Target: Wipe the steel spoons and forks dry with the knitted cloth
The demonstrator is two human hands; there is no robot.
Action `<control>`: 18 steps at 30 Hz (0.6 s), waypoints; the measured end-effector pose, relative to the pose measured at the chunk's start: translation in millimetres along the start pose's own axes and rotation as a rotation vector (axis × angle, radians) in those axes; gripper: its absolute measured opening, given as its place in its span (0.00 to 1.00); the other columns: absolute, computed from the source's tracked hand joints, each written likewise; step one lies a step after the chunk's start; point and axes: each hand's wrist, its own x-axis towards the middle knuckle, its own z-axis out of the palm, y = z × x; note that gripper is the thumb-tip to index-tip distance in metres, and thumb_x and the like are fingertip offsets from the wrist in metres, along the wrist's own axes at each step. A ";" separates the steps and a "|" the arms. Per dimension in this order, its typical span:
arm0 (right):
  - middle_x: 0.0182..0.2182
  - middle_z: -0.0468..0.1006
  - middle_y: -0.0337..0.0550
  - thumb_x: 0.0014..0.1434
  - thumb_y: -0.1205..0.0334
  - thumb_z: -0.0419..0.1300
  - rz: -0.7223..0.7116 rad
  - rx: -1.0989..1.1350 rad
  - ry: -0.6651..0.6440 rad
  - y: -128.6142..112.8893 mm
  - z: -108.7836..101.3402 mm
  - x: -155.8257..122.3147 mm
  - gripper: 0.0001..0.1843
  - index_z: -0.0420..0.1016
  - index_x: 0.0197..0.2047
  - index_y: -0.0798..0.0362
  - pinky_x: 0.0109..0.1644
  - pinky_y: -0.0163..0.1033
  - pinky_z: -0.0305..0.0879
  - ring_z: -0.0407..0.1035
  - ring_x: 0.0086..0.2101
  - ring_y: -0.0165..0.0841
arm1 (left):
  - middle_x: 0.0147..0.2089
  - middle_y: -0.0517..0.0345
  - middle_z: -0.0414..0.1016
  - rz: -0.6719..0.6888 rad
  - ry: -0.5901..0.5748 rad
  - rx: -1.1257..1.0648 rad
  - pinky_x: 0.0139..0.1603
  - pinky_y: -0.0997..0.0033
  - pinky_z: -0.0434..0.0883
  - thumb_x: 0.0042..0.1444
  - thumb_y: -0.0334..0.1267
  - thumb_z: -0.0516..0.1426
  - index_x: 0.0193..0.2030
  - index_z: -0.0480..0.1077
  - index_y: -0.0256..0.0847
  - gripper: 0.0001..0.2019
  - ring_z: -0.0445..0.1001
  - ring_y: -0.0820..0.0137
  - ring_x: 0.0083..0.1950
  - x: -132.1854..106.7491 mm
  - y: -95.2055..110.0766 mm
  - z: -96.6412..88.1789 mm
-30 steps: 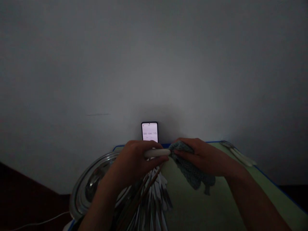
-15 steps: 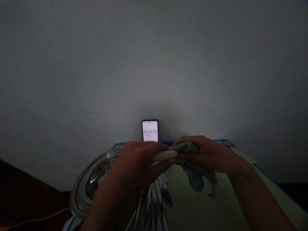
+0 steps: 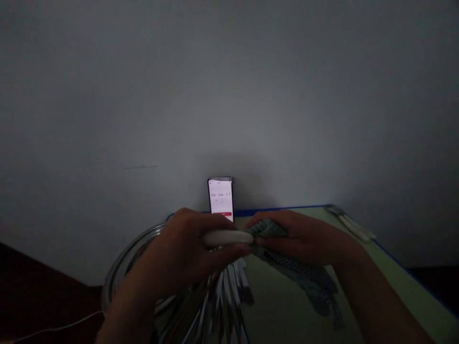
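My left hand (image 3: 179, 251) is closed round the thick white handle (image 3: 225, 238) of a piece of cutlery, held level above the table. The far end of that piece is hidden in a grey-green cloth (image 3: 299, 272). My right hand (image 3: 301, 236) pinches the cloth around it, fingers above and thumb below, and a loose length of cloth hangs down to the right. Under my hands lies a fanned bunch of cutlery (image 3: 229, 291) with pale handles and shiny metal parts. The picture is dim, so the kind of the held piece cannot be told.
A phone (image 3: 221, 198) showing a running timer leans against the grey wall (image 3: 229, 95). At left stands a shiny metal basin (image 3: 118, 267), partly behind my left arm. White-handled forks (image 3: 351, 224) lie at the far right corner of the green, blue-edged table (image 3: 279, 306). A white cable (image 3: 60, 328) runs lower left.
Both hands have shifted slightly left with the cutlery. More of the white handle shows, and the cloth's loose end hangs farther right and lower. The phone's timer has advanced.
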 end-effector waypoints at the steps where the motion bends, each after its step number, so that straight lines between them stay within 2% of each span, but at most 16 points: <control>1: 0.38 0.76 0.38 0.61 0.59 0.52 0.006 -0.003 -0.040 1.3 -1.7 -1.1 0.14 0.69 0.49 0.49 0.40 0.33 0.63 0.69 0.36 0.29 | 0.19 0.66 0.70 -0.003 -0.034 -0.002 0.19 0.80 0.58 0.52 0.48 0.58 0.32 0.76 0.42 0.13 0.65 0.77 0.19 0.9 1.3 1.0; 5: 0.43 0.75 0.39 0.59 0.60 0.55 0.036 -0.032 -0.153 9.3 -8.0 -3.8 0.15 0.69 0.50 0.49 0.46 0.34 0.62 0.69 0.42 0.30 | 0.21 0.65 0.71 0.008 -0.171 0.098 0.22 0.78 0.57 0.55 0.49 0.55 0.30 0.74 0.42 0.14 0.68 0.76 0.22 1.3 8.0 6.1; 9: 0.42 0.76 0.40 0.58 0.61 0.55 0.076 -0.027 -0.228 14.7 -12.8 -7.2 0.15 0.71 0.48 0.52 0.46 0.34 0.63 0.69 0.41 0.31 | 0.26 0.62 0.73 0.013 -0.209 0.223 0.25 0.75 0.57 0.57 0.53 0.52 0.32 0.72 0.44 0.16 0.70 0.72 0.27 -5.2 10.0 7.7; 15: 0.43 0.76 0.38 0.59 0.57 0.54 0.084 -0.044 -0.109 14.5 -16.4 -14.8 0.15 0.71 0.48 0.48 0.46 0.36 0.64 0.70 0.43 0.32 | 0.33 0.59 0.75 -0.011 -0.286 0.216 0.30 0.74 0.61 0.61 0.50 0.46 0.39 0.70 0.45 0.17 0.72 0.68 0.35 -9.2 7.5 4.0; 18: 0.38 0.78 0.37 0.59 0.58 0.54 0.091 -0.057 0.048 12.3 -9.1 -6.5 0.12 0.73 0.44 0.49 0.40 0.35 0.65 0.71 0.37 0.31 | 0.35 0.60 0.75 -0.013 -0.259 0.191 0.32 0.74 0.61 0.62 0.46 0.46 0.40 0.69 0.44 0.14 0.72 0.69 0.35 -7.6 7.3 4.1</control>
